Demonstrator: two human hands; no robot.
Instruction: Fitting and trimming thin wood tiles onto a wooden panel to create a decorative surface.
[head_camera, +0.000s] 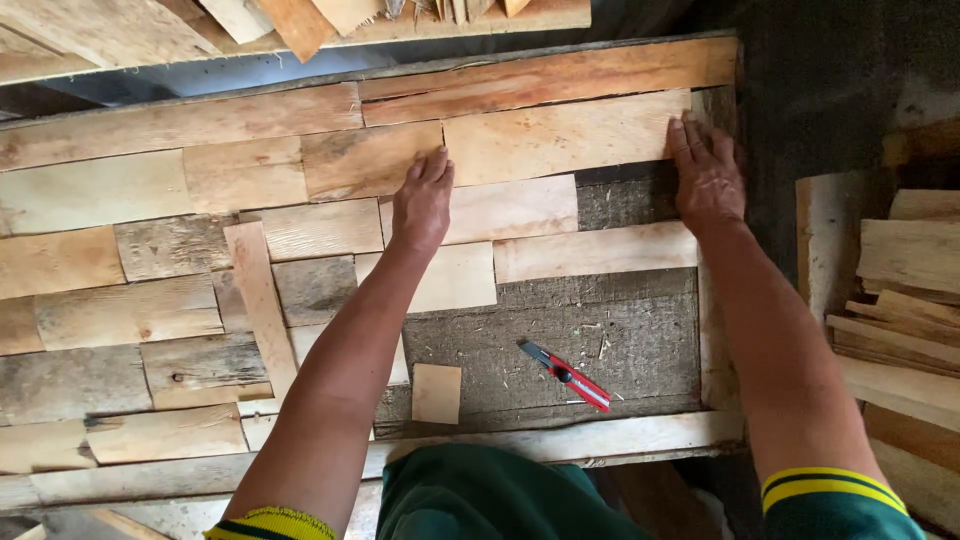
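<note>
My left hand (422, 203) lies flat, fingers together, on the left end of a pale wooden plank (560, 140) set into a panel of mixed wood pieces. My right hand (706, 177) presses flat at the plank's right end, by the panel's right edge. Both hands rest on the wood and grip nothing. A longer reddish plank (560, 78) runs just above it. Below the hands, shorter planks (595, 250) sit over a grey fibrous backing (600, 330).
A red and black utility knife (566, 375) lies on the grey backing near the lower frame rail (600, 437). A small square offcut (437, 393) sits to its left. A loose strip (260, 305) lies diagonally across the panel. Stacked wood pieces (900, 300) are piled at the right.
</note>
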